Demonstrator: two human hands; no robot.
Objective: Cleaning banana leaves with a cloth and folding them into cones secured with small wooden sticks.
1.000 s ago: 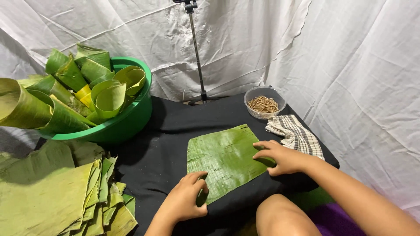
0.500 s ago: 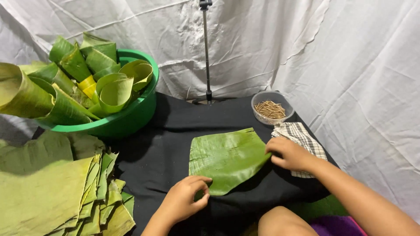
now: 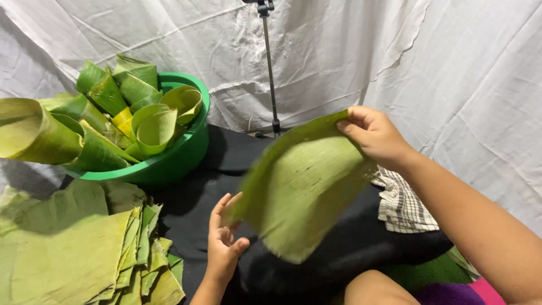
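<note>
Open black cloth (image 3: 339, 254) between basin (image 3: 186, 158) and, seemingly, checked towel (image 3: 403, 206).

At the upper left of the frame we see a green basin (image 3: 186, 155) packed with rolled leaf cones (image 3: 152, 127). Below it, at the lower left, we find a stack of flat cut leaves (image 3: 73, 254). A black cloth (image 3: 350, 248) spreads across the centre, and a checked towel (image 3: 403, 206) lies on it at the right. White sheeting (image 3: 463, 68) fills the background, with a thin tripod pole (image 3: 271, 73) standing before it.
</note>
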